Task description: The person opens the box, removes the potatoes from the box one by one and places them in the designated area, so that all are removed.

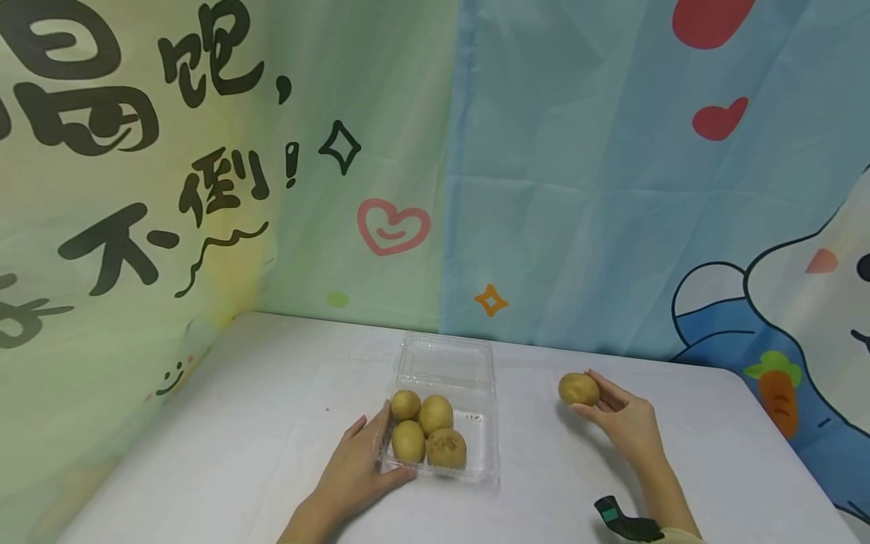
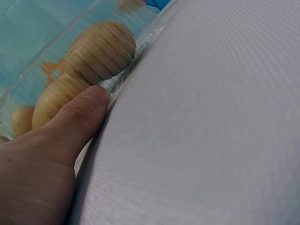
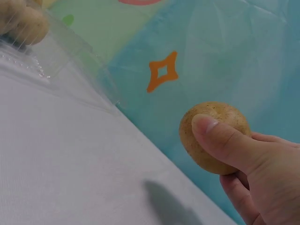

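A clear plastic clamshell box stands on the white table with its lid folded back, away from me. Several potatoes fill the left part of the box. My left hand grips the box at its near left corner, thumb along the front wall and fingers on the left side. In the left wrist view the thumb presses the ribbed wall. To the right of the box, my right hand holds one potato above the table, pinched between thumb and fingers.
The white table runs back to a printed cloth backdrop with hearts, stars and writing. A dark strap is on the right wrist. The potato and right hand cast a shadow on the table.
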A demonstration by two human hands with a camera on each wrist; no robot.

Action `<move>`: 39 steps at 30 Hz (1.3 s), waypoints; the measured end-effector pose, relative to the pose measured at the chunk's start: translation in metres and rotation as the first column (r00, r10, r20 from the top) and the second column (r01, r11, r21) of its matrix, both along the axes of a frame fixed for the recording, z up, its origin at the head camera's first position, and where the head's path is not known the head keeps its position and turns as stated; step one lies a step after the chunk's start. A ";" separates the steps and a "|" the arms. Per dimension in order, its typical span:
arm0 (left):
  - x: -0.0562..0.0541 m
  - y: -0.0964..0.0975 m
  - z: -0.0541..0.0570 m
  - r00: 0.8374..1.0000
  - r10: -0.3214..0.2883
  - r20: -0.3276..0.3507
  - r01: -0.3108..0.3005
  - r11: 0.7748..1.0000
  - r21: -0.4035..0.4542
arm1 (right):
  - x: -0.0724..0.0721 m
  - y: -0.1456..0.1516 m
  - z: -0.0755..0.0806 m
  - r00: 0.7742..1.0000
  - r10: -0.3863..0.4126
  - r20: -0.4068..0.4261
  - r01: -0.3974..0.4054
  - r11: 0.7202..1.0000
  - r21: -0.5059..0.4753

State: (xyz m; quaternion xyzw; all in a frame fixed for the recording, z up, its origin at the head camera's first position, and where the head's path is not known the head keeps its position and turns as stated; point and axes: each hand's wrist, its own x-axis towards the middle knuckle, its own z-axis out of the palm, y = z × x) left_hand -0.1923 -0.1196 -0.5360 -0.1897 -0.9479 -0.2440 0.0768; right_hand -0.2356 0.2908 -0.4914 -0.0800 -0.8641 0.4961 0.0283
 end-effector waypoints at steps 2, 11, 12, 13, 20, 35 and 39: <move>0.000 0.000 0.000 1.000 0.000 -0.001 0.000 1.000 -0.001 | -0.001 0.001 -0.004 1.000 -0.015 -0.008 0.015 1.000 -0.012; 0.000 0.001 0.000 1.000 -0.001 -0.001 0.001 1.000 0.000 | -0.004 0.004 -0.026 1.000 -0.028 -0.013 0.027 1.000 -0.015; 0.000 0.001 0.000 1.000 -0.001 0.000 0.001 1.000 0.001 | -0.004 0.004 -0.028 1.000 -0.026 -0.013 0.026 1.000 -0.011; 0.000 0.001 0.000 1.000 -0.001 0.001 0.001 1.000 0.005 | -0.004 0.004 -0.030 1.000 -0.025 -0.014 0.025 1.000 -0.012; 0.000 0.001 0.000 1.000 -0.003 0.000 0.003 1.000 0.011 | -0.005 0.001 -0.036 1.000 0.004 -0.019 -0.004 1.000 -0.017; 0.001 0.001 0.001 1.000 0.004 0.010 -0.004 1.000 0.002 | -0.004 -0.012 -0.040 0.995 0.100 -0.022 -0.099 0.995 0.017; 0.000 0.000 0.000 1.000 0.005 0.009 -0.005 1.000 0.005 | -0.005 -0.012 -0.042 0.994 0.107 -0.021 -0.106 0.994 0.036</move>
